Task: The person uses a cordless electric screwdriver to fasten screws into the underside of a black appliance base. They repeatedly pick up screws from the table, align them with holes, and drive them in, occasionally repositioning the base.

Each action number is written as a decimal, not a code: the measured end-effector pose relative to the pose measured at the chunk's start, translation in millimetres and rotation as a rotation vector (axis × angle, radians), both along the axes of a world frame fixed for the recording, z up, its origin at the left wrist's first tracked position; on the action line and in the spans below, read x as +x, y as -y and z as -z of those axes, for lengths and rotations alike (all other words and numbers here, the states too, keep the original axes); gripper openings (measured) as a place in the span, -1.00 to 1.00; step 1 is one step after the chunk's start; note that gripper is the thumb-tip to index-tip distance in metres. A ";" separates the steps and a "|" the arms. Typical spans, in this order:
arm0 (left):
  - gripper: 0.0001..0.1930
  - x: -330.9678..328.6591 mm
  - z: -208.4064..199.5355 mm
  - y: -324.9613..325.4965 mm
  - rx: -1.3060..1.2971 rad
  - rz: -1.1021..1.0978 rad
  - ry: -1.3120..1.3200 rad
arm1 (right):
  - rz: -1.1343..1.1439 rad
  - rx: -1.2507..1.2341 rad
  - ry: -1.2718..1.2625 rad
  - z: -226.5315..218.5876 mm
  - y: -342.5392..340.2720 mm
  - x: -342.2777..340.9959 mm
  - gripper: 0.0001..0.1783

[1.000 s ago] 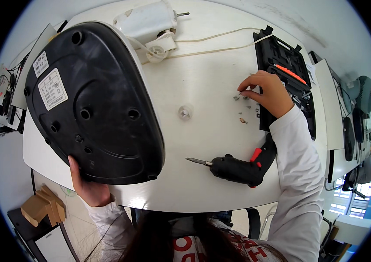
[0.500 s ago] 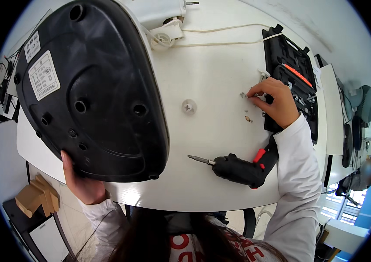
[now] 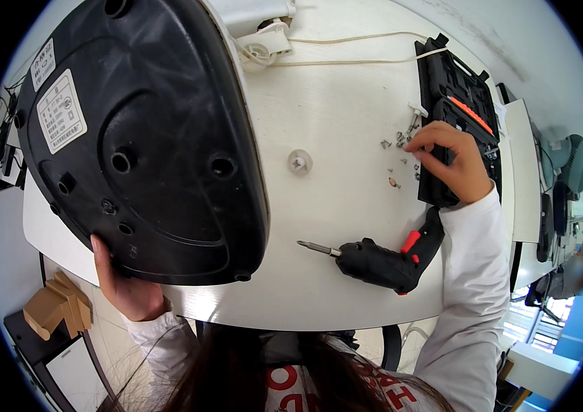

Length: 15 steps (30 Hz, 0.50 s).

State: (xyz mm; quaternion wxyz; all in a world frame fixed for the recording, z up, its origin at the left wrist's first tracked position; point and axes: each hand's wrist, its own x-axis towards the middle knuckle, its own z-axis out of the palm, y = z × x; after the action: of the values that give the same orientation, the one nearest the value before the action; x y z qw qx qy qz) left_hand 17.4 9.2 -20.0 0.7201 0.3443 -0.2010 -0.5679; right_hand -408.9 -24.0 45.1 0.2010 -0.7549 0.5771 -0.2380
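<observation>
A large black plastic base (image 3: 168,199), underside up with round sockets and white labels, fills the left of the table. My left hand (image 3: 130,292) grips its near edge, thumb on the outside and the other fingers partly hidden. To the right, my right hand (image 3: 453,161) hovers over several small loose screws (image 3: 400,139), thumb and index finger bent toward each other at the pile; whatever is between them is too small to make out. A black and red cordless screwdriver (image 3: 381,264) lies below that hand, its bit pointing left. Between base and screws sits a round translucent knob (image 3: 299,163).
An open black tool case (image 3: 453,89) with an orange strip inside stands at the right edge. A white appliance body (image 3: 257,17) rests at the back, its pale cable (image 3: 360,63) running toward the case. Cardboard (image 3: 54,309) is at lower left.
My right hand has shifted slightly right, and more of the screws show beside its fingertips. The black base has shifted slightly up and left in view, still in my left hand.
</observation>
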 end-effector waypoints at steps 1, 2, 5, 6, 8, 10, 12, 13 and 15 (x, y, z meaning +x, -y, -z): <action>-0.60 0.4 0.6 -0.4 -0.004 -0.004 -0.001 | 0.003 -0.006 0.003 -0.5 -4.5 3.3 -0.80; -0.60 0.8 0.7 -0.5 -0.006 -0.002 0.002 | 0.006 -0.015 -0.035 0.5 -8.1 3.2 -0.81; -0.59 0.6 0.8 -0.5 -0.009 0.009 0.004 | -0.002 -0.095 -0.205 3.8 -17.6 1.4 -0.81; -0.59 0.7 0.2 -0.4 -0.008 0.012 0.005 | 0.020 -0.109 -0.242 3.9 -20.1 4.2 -0.79; -0.59 1.1 0.9 -0.4 -0.012 0.019 0.003 | 0.064 -0.139 -0.314 4.1 -24.6 11.4 -0.75; -0.59 2.5 2.3 -0.5 -0.021 0.025 0.004 | 0.107 -0.172 -0.332 8.2 -26.6 14.4 -0.73; -0.59 3.0 2.4 -0.4 -0.024 0.034 -0.002 | 0.165 -0.214 -0.306 17.0 -28.6 15.5 -0.76; -0.59 3.3 2.6 -0.6 -0.026 0.038 -0.005 | 0.175 -0.220 -0.311 18.4 -29.8 15.8 -0.77; -0.59 4.1 3.3 -1.1 -0.024 0.036 -0.004 | 0.195 -0.234 -0.321 19.9 -31.6 16.0 -0.80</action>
State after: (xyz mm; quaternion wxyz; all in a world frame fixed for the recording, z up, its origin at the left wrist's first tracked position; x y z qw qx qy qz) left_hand 21.5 10.3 -23.3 0.7143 0.3309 -0.2123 -0.5790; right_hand -392.9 7.7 25.2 -0.0063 -0.7418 0.6405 -0.1986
